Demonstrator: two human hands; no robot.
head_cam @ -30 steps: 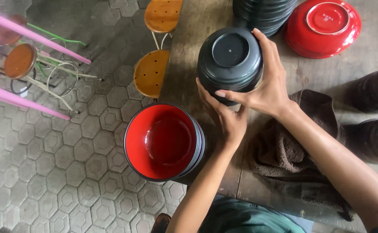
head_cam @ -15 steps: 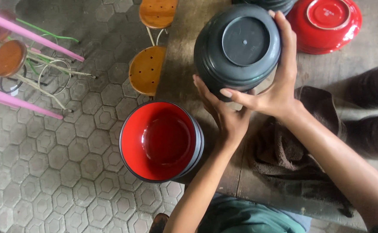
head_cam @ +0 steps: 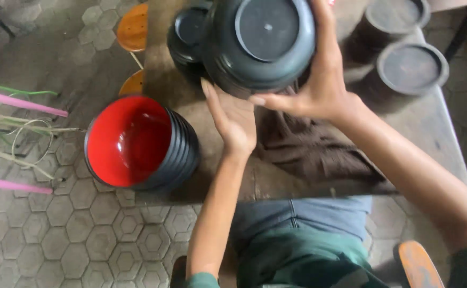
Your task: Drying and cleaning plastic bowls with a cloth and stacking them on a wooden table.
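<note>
Both hands, left and right, cradle the upturned black bowl: likely light, stiff, glossy-slick, best gripped at the rim.

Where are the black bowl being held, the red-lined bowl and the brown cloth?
black bowl (head_cam: 268,29), head view, on its flat upturned base.
red-lined bowl (head_cam: 127,140), head view, on its red inside.
brown cloth (head_cam: 308,149), head view, on its folds.

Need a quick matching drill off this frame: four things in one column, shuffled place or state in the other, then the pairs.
1. black bowl
2. stack of bowls with red inside
3. brown cloth
4. orange stool

a. lies flat on the table
b. stands on the floor, top left
c. held upside down in both hands
d. at the table's left edge, opening tilted toward the camera

Pairs: 1-c, 2-d, 3-a, 4-b
</note>
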